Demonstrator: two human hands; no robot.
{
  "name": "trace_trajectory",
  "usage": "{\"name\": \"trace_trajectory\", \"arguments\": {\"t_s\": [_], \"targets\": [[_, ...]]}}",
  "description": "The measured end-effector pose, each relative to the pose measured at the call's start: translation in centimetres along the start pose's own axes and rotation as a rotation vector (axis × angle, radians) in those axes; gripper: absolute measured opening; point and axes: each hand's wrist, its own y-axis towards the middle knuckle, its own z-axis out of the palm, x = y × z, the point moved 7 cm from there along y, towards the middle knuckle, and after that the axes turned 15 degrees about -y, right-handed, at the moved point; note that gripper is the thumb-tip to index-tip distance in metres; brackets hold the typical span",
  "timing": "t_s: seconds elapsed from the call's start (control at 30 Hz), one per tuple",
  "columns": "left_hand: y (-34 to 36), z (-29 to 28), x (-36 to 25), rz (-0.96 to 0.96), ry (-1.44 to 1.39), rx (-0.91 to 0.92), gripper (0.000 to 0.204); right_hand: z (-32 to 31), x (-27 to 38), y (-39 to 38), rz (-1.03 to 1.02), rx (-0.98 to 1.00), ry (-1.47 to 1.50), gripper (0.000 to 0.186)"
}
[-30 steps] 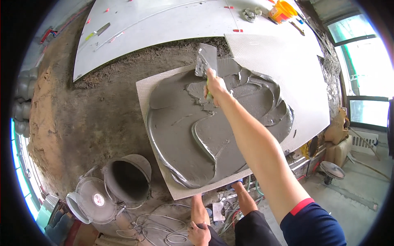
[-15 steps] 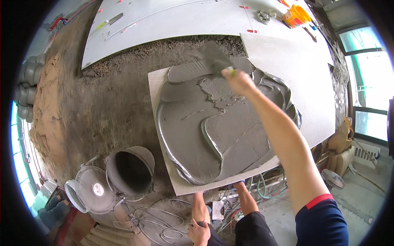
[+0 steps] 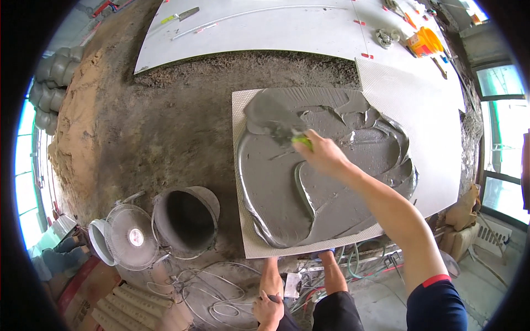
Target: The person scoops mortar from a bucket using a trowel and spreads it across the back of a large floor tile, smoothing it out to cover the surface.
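My right hand (image 3: 320, 151) grips the green handle of a trowel (image 3: 276, 122). Its grey blade, blurred by motion, lies at the upper left of a thick spread of wet grey mortar (image 3: 276, 182). The mortar covers most of a tile's ribbed back (image 3: 241, 118); bare ribbing shows along the left and front edges. Ridges and a curved seam run through the coat. Down by my left knee, my left hand (image 3: 268, 310) is closed, with a small dark thing at its fingers that I cannot make out.
A large bucket (image 3: 211, 201) and a round fan (image 3: 132, 237) stand at left. Cables (image 3: 221, 292) lie loose near my feet. White laid tiles (image 3: 265, 33) stretch across the far side, bearing another trowel (image 3: 180, 15) and an orange bucket (image 3: 425, 43). Sand (image 3: 77, 132) is heaped at far left.
The trowel has swept from the mortar's far edge toward its upper left, leaving the far strip smoother and ridged. The whole view has shifted, while my left hand stays by the knee.
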Motion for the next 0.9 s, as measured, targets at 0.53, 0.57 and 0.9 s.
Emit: {"name": "trace_trajectory", "arguments": {"t_s": [0.53, 0.57, 0.9], "targets": [[-0.2, 1.0, 1.3, 0.072, -0.044, -0.079, 0.065, 0.4, -0.6, 5.0, 0.036, -0.161, -0.030, 0.060], [-0.1, 1.0, 1.6, 0.078, -0.043, -0.085, 0.065, 2.1, 1.0, 4.6, 0.031, -0.020, 0.059, 0.060], [0.2, 1.2, 1.0, 0.143, -0.029, -0.101, 0.062, 14.1, 6.5, -4.3, -0.234, 0.184, 0.035, 0.050]]}}
